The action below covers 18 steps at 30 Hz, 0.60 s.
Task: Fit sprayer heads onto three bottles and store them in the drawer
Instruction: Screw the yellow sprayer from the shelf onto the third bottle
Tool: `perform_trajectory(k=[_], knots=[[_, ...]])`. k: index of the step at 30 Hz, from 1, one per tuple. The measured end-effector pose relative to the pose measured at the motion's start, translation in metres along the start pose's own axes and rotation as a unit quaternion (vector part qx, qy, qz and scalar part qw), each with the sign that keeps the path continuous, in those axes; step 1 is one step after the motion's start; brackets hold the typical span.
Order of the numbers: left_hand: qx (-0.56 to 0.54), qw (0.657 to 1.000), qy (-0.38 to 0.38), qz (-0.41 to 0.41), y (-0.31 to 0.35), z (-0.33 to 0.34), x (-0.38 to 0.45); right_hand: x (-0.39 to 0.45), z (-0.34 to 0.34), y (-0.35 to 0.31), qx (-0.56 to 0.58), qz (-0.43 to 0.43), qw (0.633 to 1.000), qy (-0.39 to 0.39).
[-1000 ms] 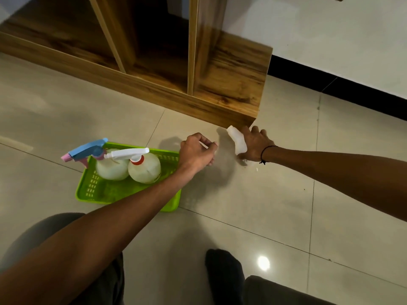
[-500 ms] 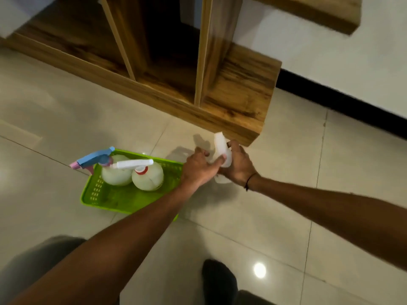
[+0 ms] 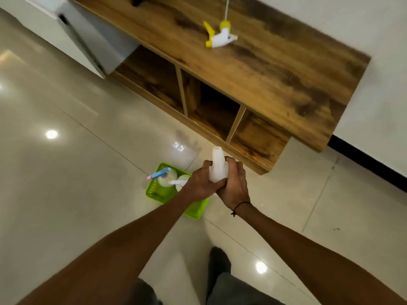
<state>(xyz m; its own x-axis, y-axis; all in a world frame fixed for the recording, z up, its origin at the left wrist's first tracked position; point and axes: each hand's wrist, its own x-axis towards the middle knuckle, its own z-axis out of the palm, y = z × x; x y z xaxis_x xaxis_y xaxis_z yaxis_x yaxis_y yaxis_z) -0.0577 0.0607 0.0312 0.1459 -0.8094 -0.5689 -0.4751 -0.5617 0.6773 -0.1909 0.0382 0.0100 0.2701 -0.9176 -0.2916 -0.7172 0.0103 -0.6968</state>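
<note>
- The floor tiles (image 3: 72, 194) are glossy and mirror the ceiling lights.
- The cabinet top (image 3: 275, 69) shows wood grain with a soft sheen.
- The green basket (image 3: 158, 192), at 9 o'clock from the hands, looks like smooth perforated plastic.
- The bottle (image 3: 218, 168) looks like matt, translucent white plastic.

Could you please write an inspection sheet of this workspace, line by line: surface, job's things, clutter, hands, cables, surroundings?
Surface: glossy tiled floor with lamp reflections; wooden cabinet top above open compartments.
Job's things: white bottle with no sprayer, held upright in the air; two bottles with sprayer heads (blue sprayer, white sprayer) standing in the green basket; yellow-and-white sprayer head lying loose on the cabinet top.
Clutter: nothing seen.
Hands: left hand and right hand both closed around the white bottle.
Cables: nothing seen.
Surroundings: white wall, black skirting, white open drawer at the upper left, the person's legs below.
</note>
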Motion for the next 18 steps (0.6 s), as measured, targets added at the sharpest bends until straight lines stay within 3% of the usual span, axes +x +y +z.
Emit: perform_trajectory(k=[9,18], knots=[[0.001,0.999,-0.017,-0.031,0.122,-0.115,-0.06,-0.012,-0.112,-0.143,-0.004,-0.038,0.999,-0.006],[0.014,0.999,0.018,0.033,0.158,-0.224,-0.011,0.066,-0.117,-0.225,0.017,-0.1,0.993,0.057]])
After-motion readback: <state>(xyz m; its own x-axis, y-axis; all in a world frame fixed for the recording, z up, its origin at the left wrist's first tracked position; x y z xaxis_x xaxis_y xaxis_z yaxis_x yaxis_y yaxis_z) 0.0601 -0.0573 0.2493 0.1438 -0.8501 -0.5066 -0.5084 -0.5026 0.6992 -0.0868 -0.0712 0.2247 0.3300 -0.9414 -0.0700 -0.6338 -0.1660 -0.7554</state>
